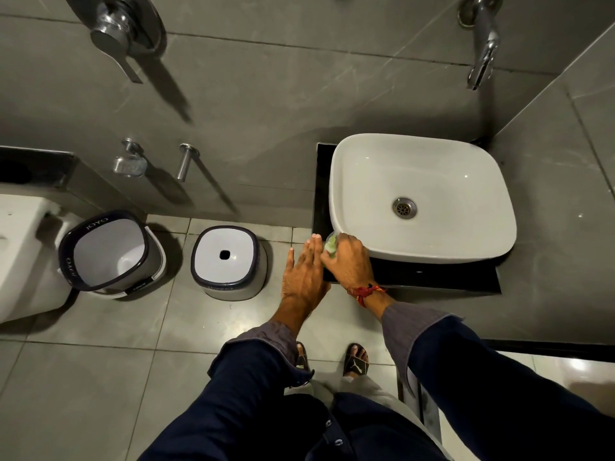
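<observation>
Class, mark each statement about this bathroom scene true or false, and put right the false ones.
1. The right hand grips a small pale green container. True.
2. The basin is full of water. False: no water stands in it, and its drain shows bare.
3. The left hand lies with its fingers straight. True.
4. A red thread is tied on the left wrist. False: it is on the right wrist.
5. Both hands are inside the basin. False: they are outside it, at the black counter's front left corner.
</observation>
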The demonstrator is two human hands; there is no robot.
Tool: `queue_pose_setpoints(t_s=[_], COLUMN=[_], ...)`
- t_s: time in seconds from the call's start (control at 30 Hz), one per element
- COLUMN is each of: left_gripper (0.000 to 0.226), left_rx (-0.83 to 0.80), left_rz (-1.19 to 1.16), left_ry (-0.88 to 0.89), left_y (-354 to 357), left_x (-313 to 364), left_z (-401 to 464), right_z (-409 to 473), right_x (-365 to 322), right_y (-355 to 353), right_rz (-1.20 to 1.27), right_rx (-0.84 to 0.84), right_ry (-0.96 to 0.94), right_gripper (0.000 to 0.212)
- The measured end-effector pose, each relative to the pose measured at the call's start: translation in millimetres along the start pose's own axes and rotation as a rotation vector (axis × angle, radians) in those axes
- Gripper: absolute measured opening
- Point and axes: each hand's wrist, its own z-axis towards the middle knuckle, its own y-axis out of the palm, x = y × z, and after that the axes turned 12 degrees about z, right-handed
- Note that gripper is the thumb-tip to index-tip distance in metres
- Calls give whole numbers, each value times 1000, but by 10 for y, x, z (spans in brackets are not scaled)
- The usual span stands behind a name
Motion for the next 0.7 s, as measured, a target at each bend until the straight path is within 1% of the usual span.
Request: queue_pose_setpoints(t_s=[0.1,0.17,0.2,0.33,0.4,0.47,0.53,0.63,0.7], left_gripper=[91,87,86,88,88,87,85,83,86], left_rx=[2,10,12,-7,-4,1,7,3,-5], left_rz=[-7,-17,-22,-12,-7,-17,-24,-16,-4], left_ry=[-6,1,2,-4,-2,5,9,3,2], left_y=[11,25,29,36,41,39,37,29,34], left_x=[-7,-6,-3,-1,-9,-14,-8,-3,-5], left_z=[1,7,8,21,19,17,15,14,15], right_z=[17,-26,-51,-67,-34,-22,-42,-55,-37], right_x=[22,16,14,46,47,31,9,21,17], right_y=[3,28,42,65,47,31,31,63,57], right_rz=[8,20,31,38,24,1,-9,7,17], right_rx=[32,77,87,47,57,73,95,61,45], right_ry=[55,50,34,-41,-21,24,21,-41,-27], right_gripper=[45,52,52,35,40,49,53,38,37])
